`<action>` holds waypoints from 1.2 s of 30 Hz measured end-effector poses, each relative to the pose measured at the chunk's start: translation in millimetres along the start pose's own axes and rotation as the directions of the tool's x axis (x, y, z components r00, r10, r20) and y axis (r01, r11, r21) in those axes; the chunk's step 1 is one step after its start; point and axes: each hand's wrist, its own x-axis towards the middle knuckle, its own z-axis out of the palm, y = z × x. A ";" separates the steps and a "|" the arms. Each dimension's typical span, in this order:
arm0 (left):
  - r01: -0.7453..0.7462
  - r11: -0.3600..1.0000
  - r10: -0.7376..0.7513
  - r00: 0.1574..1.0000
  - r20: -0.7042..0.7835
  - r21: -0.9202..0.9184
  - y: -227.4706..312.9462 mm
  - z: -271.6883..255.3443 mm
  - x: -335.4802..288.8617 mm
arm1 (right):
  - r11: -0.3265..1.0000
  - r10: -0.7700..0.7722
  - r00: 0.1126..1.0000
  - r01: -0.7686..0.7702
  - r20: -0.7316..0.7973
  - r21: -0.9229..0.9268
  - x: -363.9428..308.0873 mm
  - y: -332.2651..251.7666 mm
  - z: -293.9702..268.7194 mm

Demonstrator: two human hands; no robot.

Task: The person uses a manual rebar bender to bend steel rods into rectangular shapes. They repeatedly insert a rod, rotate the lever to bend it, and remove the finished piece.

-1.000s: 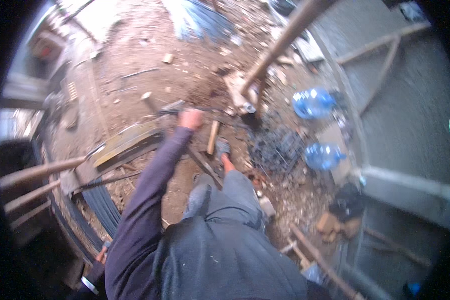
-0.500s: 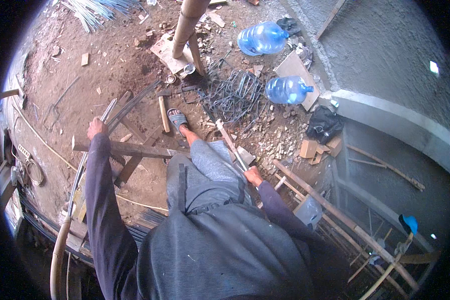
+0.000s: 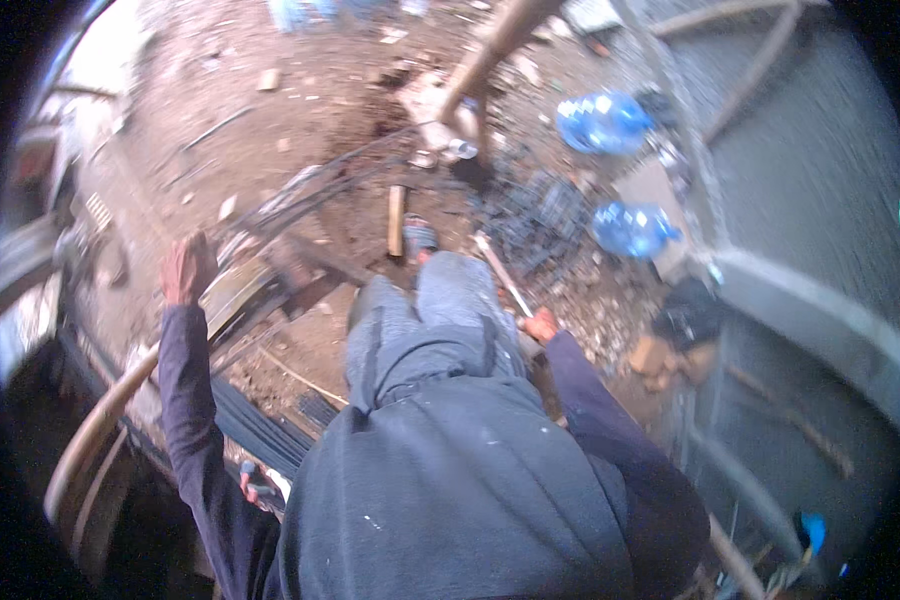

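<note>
Now the person is looking down at their own body, and both arms are stretching out to the sides. The left hand is reaching out to the left and is resting with spread fingers on a wooden plank that is lying across the ground; it is not gripping anything. Half a second ago this hand was already on wooden pieces at the left, so it is keeping its support there, while the view has swung and blurred.

The right hand is closed around the lower end of a long thin stick, beside the right leg. The stick is pointing up and away toward a dark tangle of wire on the dirt ground. It was in the same grip half a second ago, so I judge the person is only moving the head and body, not the tool.

Two blue water bottles are lying near the grey wall, well apart from both hands. A thick pole is leaning above them.
</note>
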 end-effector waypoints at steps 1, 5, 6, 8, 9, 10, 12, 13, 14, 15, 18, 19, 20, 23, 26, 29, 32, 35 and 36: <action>-0.019 0.999 0.017 0.997 -0.073 -0.031 -33.6 -18.5 -42.8 | 0.997 0.042 0.999 -0.043 -0.024 -0.071 -2.2 -8.9 -2.7; 0.064 0.985 -0.075 0.995 -0.064 -0.159 -105.7 -65.4 -166.2 | 0.993 0.091 0.996 -0.091 -0.008 -0.079 -12.9 -54.3 17.0; 0.145 0.974 -0.143 0.989 0.024 -0.176 -101.7 -65.8 -176.5 | 0.996 0.048 0.999 -0.049 -0.013 -0.075 -17.8 -62.6 27.4; -0.018 0.903 -0.010 0.998 -0.062 -0.428 -76.2 -57.8 -177.0 | 0.996 -0.008 0.998 0.003 -0.055 -0.090 -24.6 -74.1 37.0; -0.169 0.751 0.129 0.986 -0.109 -0.638 -58.5 -51.3 -171.1 | 0.998 -0.023 0.999 0.021 -0.038 -0.055 -27.8 -78.5 43.4; -0.307 0.623 0.184 0.952 -0.246 -0.720 -41.3 -44.1 -173.2 | 1.000 -0.013 0.999 0.012 -0.036 -0.027 -32.7 -81.2 53.5; -0.337 0.665 0.170 0.937 -0.305 -0.666 -21.8 -37.0 -180.2 | 0.992 -0.106 0.993 0.102 -0.052 -0.078 -41.6 -82.3 74.9; -0.304 0.702 0.127 0.943 -0.307 -0.644 -20.8 -36.7 -184.6 | 0.995 -0.070 0.997 0.067 -0.041 -0.080 -43.9 -83.1 87.5; -0.330 0.722 0.117 0.924 -0.363 -0.608 -25.7 -36.3 -193.1 | 0.991 -0.029 0.998 0.020 -0.064 -0.134 -46.6 -83.6 101.3; -0.285 0.768 0.103 0.939 -0.328 -0.573 -35.1 -36.1 -200.2 | 0.986 -0.090 0.996 0.093 0.021 -0.136 -52.9 -76.5 106.3; -0.169 0.826 0.013 0.960 -0.281 -0.538 -74.8 -20.7 -214.5 | 0.937 -0.192 0.981 0.174 -0.031 -0.303 -69.3 -61.6 133.8; -0.122 0.799 -0.048 0.963 -0.266 -0.589 -87.8 -7.6 -215.6 | 0.957 -0.191 0.980 0.172 -0.062 -0.232 -75.0 -57.3 141.3; -0.072 0.765 -0.114 0.963 -0.245 -0.639 -101.0 9.5 -217.2 | 0.939 -0.262 0.964 0.247 -0.031 -0.239 -81.1 -51.7 148.0; -0.021 0.822 -0.150 0.956 -0.252 -0.569 -136.0 76.6 -214.4 | 0.949 -0.159 0.984 0.131 -0.077 -0.285 -94.2 -41.1 163.7; -0.013 0.772 -0.185 0.952 -0.245 -0.635 -163.2 138.0 -208.9 | 0.946 -0.135 0.987 0.101 -0.091 -0.308 -106.3 -30.6 170.5; 0.010 0.627 -0.248 0.950 -0.188 -0.779 -185.1 176.8 -210.7 | 0.948 -0.090 0.989 0.048 -0.119 -0.315 -114.1 -16.0 167.5; 0.018 0.747 -0.277 0.917 -0.286 -0.664 -204.8 196.8 -213.5 | 0.941 -0.076 0.989 0.029 -0.128 -0.336 -109.4 -0.5 162.5; 0.078 0.719 -0.339 0.907 -0.250 -0.691 -221.1 210.1 -219.9 | 0.925 -0.098 0.991 0.055 -0.096 -0.376 -98.8 9.7 158.8; 0.059 0.726 -0.335 0.900 -0.278 -0.685 -226.5 214.0 -221.5 | 0.914 -0.103 0.988 0.047 -0.117 -0.403 -96.4 9.0 158.0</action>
